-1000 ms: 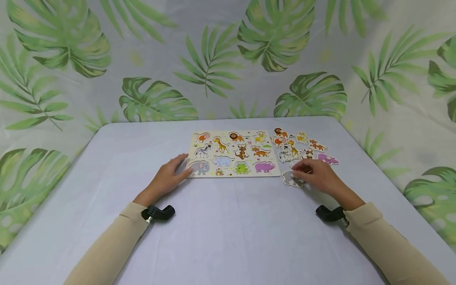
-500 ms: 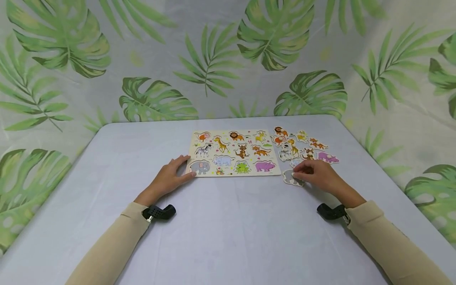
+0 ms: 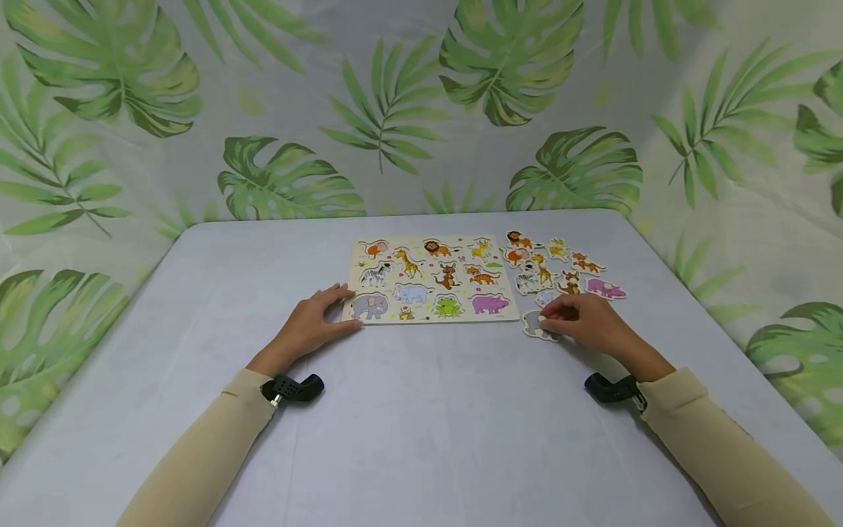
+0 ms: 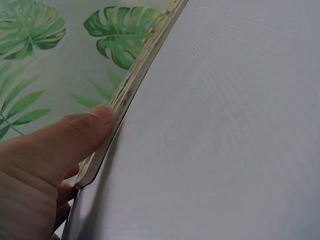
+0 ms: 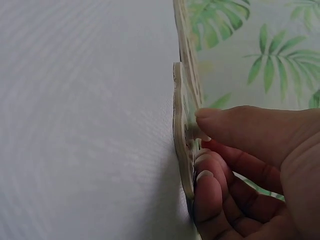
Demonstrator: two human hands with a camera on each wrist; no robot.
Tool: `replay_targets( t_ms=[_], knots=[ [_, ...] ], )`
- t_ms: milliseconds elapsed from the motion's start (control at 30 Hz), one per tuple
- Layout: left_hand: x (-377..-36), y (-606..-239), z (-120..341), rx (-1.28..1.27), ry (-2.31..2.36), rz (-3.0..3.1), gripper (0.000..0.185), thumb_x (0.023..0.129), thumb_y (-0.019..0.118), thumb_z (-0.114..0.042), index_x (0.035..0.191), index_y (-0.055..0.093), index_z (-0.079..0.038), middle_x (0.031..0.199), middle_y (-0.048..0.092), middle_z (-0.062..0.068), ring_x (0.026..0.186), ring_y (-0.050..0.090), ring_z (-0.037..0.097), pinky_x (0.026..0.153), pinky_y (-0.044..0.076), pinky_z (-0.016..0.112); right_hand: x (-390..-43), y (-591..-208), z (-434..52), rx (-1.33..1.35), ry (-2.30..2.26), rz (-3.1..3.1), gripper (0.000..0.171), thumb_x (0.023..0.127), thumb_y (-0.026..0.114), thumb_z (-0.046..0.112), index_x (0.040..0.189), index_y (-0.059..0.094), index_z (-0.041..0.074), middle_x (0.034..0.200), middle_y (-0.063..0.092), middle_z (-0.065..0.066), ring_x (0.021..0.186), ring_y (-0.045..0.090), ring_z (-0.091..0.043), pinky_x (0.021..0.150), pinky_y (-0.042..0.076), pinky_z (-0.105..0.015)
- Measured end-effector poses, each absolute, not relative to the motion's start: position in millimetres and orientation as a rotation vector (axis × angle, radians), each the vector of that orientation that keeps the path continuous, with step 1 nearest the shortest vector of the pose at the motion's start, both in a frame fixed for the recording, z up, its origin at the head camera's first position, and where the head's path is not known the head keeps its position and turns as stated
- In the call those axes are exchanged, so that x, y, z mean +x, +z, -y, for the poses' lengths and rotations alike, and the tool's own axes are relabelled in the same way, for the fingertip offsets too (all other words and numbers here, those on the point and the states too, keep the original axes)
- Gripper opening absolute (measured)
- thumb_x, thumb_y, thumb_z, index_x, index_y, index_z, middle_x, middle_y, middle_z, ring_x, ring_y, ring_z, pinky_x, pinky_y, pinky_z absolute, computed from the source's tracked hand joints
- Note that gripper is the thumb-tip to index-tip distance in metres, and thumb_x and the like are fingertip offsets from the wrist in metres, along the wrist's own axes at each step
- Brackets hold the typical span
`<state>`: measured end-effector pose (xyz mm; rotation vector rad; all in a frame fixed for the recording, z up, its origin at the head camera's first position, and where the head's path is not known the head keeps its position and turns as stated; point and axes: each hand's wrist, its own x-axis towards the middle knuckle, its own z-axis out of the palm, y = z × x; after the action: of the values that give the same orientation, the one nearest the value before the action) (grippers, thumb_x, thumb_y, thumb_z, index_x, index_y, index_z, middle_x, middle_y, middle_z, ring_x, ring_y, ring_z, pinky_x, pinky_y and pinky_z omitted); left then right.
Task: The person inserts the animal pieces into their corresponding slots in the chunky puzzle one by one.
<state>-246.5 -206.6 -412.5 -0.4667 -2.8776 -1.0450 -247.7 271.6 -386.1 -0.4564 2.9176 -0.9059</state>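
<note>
A wooden animal puzzle board lies flat on the white table. My left hand grips its near left corner, the thumb on the front edge and the fingers along the left side. The left wrist view shows that thumb over the board's rim. Right of the board, my right hand pinches the small knob of a grey elephant puzzle piece between thumb and fingertips. In the right wrist view the elephant piece appears edge-on, close to the tabletop; its printed face is partly hidden by the hand.
Several loose animal pieces lie grouped right of the board, among them a lion, a giraffe, a zebra and a purple hippo. Some overlap. A leaf-print cloth hangs behind the table.
My left thumb has shifted slightly right, onto the board's front edge. The right hand stays at the elephant piece with hardly any movement. The head view has tilted a little.
</note>
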Motion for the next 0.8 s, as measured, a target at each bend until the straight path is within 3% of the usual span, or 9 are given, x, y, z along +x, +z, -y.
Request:
replay_targets(
  t_ms=[333, 800],
  knots=[
    [-246.5, -413.6, 207.5, -0.441, -1.062, 2.881, 0.068, 0.081, 0.075, -0.049, 0.136, 0.054, -0.015, 0.151, 0.039, 0.014, 0.141, 0.030, 0.034, 0.114, 0.024, 0.053, -245.7, -388.1, -268.1, -0.453, -0.909, -2.943, 0.019, 0.088, 0.072, 0.021, 0.099, 0.072, 0.006, 0.084, 0.066, -0.003, 0.077, 0.056, -0.020, 0.066, 0.050, -0.025],
    [-246.5, -410.9, 207.6, -0.410, -1.067, 2.896, 0.067, 0.081, 0.074, -0.049, 0.137, 0.053, -0.017, 0.151, 0.037, 0.014, 0.140, 0.027, 0.043, 0.113, 0.023, 0.058, -246.5, -388.0, -267.3, -0.477, -0.886, -2.962, 0.018, 0.088, 0.072, 0.022, 0.097, 0.072, 0.007, 0.083, 0.066, -0.001, 0.076, 0.056, -0.019, 0.064, 0.049, -0.025]
  ],
)
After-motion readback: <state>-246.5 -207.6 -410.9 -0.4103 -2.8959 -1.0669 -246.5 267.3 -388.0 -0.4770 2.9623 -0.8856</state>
